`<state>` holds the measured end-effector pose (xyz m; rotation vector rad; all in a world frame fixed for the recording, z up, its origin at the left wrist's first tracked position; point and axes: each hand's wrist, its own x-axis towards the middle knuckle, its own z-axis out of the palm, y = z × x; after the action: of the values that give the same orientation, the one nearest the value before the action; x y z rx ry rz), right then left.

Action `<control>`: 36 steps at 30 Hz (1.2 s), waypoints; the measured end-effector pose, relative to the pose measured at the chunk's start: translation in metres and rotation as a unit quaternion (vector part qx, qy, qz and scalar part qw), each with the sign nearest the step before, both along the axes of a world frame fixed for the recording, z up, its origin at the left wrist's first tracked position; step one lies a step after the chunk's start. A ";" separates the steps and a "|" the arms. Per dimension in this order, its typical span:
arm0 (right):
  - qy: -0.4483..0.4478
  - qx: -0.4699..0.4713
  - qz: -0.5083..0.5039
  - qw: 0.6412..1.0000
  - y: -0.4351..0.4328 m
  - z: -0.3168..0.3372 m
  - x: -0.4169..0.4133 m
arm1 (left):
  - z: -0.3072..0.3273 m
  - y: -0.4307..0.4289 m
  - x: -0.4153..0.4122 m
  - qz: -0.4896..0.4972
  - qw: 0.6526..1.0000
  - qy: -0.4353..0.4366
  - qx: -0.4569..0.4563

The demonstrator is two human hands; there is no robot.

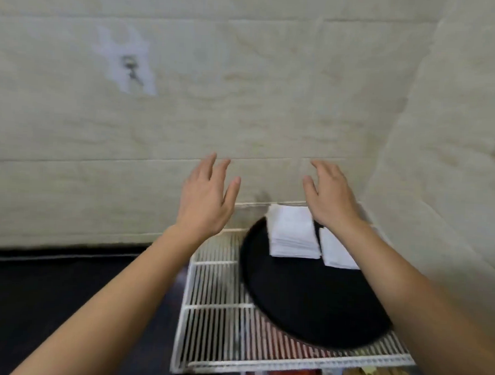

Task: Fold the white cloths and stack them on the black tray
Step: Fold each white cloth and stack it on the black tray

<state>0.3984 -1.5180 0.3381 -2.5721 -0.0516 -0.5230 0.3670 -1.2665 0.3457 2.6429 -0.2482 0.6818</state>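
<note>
Hovering mid-frame, the left hand (206, 197) and right hand (331, 199) hold nothing, fingers (211, 163) spread and relaxed. Below them, right of centre, folded white cloths (292, 234) sit in two side-by-side stacks on the black tray (292, 297), which rests on a white wire shelf (215, 313).

Likely a restaurant service corner: a white wire rack (216, 293) against beige tiled walls (244, 102), holding a round black tray (306, 303) of folded cloths (292, 234)

soft even light, motion blur throughout, wide-angle bending at the edges
</note>
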 end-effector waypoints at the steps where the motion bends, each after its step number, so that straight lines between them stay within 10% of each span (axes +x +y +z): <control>1: -0.001 -0.017 0.030 0.999 0.033 -0.002 0.002 | -0.005 0.031 -0.013 0.043 0.999 0.008 0.027; 16: -0.035 -0.117 0.394 0.911 0.557 -0.048 -0.176 | -0.060 0.486 -0.327 0.393 0.905 0.099 0.128; 26: -0.031 -0.212 0.512 0.832 0.837 -0.084 -0.329 | -0.080 0.723 -0.512 0.467 0.868 0.149 0.085; 36: 0.029 -0.219 0.530 0.819 0.986 -0.141 -0.329 | -0.153 0.872 -0.526 0.458 0.847 0.268 0.026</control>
<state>0.0698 -0.5319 0.1967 -2.4391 -1.6293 0.0273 -0.1587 -0.3946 0.1928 2.7657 1.2277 0.1294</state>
